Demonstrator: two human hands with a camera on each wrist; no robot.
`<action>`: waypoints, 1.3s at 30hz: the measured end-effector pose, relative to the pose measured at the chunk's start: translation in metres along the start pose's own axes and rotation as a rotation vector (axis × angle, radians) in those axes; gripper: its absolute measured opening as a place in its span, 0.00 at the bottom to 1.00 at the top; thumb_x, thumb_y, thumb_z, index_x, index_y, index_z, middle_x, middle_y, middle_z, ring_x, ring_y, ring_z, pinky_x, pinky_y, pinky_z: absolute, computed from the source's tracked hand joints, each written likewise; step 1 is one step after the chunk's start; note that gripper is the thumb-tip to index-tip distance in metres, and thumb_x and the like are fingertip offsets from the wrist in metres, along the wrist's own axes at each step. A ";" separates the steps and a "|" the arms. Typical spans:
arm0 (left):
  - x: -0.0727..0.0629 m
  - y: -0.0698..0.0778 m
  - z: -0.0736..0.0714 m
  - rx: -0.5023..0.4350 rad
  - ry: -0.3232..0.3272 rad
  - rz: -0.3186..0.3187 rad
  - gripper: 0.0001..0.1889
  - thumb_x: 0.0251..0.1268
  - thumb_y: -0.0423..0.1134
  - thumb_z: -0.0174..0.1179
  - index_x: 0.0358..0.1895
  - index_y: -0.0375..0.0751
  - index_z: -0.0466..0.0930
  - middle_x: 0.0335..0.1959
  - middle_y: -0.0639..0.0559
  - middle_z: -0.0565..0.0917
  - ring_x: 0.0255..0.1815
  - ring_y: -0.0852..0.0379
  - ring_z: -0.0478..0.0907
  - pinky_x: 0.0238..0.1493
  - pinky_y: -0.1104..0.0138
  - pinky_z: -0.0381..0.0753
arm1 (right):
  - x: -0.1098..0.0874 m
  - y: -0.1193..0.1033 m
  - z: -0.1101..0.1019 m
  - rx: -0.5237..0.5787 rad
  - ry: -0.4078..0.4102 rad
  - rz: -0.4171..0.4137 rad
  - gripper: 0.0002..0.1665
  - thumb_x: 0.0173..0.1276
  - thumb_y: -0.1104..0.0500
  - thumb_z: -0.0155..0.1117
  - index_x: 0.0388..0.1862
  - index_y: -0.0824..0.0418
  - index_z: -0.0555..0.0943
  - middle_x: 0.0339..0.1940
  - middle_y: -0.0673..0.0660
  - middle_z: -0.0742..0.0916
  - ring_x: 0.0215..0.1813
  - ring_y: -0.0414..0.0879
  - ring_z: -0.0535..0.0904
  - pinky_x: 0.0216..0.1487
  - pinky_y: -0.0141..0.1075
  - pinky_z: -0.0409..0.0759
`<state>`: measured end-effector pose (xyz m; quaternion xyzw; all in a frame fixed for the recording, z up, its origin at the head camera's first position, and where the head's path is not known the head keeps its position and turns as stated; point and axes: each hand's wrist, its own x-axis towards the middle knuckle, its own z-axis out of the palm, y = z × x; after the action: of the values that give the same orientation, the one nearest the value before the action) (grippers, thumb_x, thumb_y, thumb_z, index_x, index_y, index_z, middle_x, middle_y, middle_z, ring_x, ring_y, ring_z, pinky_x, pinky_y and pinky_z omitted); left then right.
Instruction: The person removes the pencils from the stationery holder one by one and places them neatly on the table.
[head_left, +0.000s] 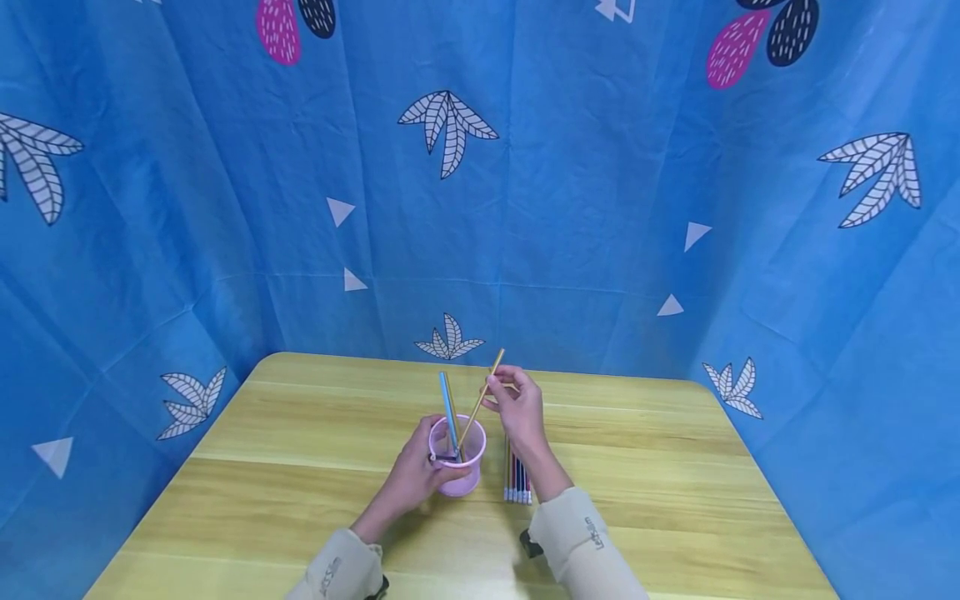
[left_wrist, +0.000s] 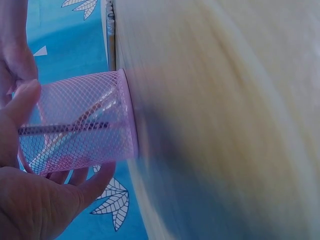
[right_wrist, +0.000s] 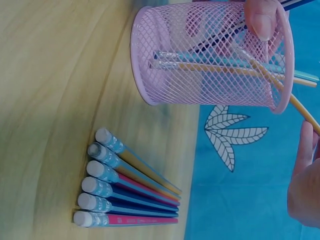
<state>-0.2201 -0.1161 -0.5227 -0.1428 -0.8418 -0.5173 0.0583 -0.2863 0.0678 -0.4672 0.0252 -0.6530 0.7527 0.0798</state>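
My left hand [head_left: 416, 471] grips a pink mesh pen cup [head_left: 461, 485] round its side, with the thumb near the rim in the left wrist view. The cup's base is at or just above the table; which one, I cannot tell. Between thumb and fingers my right hand [head_left: 519, 410] pinches a gold pencil [head_left: 482, 402], slanted, its lower end inside the cup. Also in the cup are a light blue pencil [right_wrist: 225, 61], another gold pencil [right_wrist: 215, 69] and a dark pencil [right_wrist: 232, 31]. Beneath my right forearm, several pencils [right_wrist: 132, 200] lie in a row, white erasers toward me.
A light wood table [head_left: 637, 467] carries everything. Blue patterned cloth [head_left: 585, 208] hangs behind it and along both sides. The row of pencils lies close to the cup's right.
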 end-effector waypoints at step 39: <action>0.001 0.000 0.000 0.002 -0.008 -0.023 0.44 0.51 0.45 0.80 0.71 0.39 0.66 0.69 0.35 0.77 0.69 0.34 0.75 0.72 0.37 0.72 | 0.004 -0.036 -0.030 0.128 0.089 -0.069 0.12 0.74 0.67 0.64 0.53 0.71 0.78 0.40 0.54 0.83 0.38 0.43 0.88 0.44 0.37 0.92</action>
<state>-0.2211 -0.1156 -0.5227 -0.1350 -0.8440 -0.5167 0.0490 -0.2829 0.1022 -0.4361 0.0191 -0.5981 0.7901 0.1327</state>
